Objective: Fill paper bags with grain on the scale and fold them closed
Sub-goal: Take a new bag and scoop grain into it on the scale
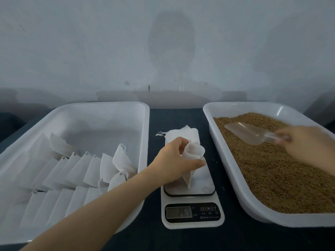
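Observation:
A white digital scale (193, 214) sits in the middle of the dark table, its display lit. My left hand (174, 160) grips an empty white bag (192, 160) upright on the scale's platform, with the bag's mouth held open. My right hand (306, 144) holds the handle of a clear plastic scoop (244, 132) over the brown grain (275, 169) in the right tray. The scoop and right hand are blurred by motion. Behind the scale lies a folded white bag (183, 134) with loose strings.
A white tray (145, 124) on the left holds several empty white bags in rows. The white grain tray (233, 174) stands on the right. A pale wall rises behind the table. Narrow strips of dark table run between the trays and the scale.

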{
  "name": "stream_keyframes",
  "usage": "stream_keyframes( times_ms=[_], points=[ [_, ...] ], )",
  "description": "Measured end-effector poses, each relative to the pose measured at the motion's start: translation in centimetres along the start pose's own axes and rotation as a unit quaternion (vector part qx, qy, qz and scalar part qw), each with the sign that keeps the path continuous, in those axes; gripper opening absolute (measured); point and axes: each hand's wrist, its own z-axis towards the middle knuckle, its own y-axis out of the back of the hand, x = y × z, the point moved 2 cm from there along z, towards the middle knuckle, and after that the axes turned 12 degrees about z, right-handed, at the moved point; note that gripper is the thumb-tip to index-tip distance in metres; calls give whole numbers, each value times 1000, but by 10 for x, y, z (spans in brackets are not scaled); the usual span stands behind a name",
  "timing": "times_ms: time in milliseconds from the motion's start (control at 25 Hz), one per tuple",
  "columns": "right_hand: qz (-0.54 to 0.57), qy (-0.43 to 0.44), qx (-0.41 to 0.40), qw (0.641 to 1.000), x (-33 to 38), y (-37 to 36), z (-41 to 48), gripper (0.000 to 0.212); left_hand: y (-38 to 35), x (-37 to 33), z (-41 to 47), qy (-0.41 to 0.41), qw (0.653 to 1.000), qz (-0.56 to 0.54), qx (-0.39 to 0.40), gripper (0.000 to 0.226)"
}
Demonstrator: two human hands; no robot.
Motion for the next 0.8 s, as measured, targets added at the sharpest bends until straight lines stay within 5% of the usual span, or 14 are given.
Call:
stream_keyframes(
  times_ms=[280,360,440,560,680,800],
  points=[
    [-54,-52,124,989,15,-40,-9,39,0,1,1,2,1000,4,2,56],
    [-89,-3,75,993,28,-37,-15,36,-1,2,2,4,1000,5,3,56],
    [43,111,-5,993,58,-24,-28,33,-1,3,3,3,1000,11,4,58],
    [250,205,75,944,115,-12,-62,31,-1,3,4,-8,1000,14,2,58],
    [264,230,135,927,145,-32,-79,32,-1,3,3,-28,999,21,1,50],
    [265,208,112,935,152,-46,-74,23,0,4,0,-36,998,36,37,54]
  ],
)
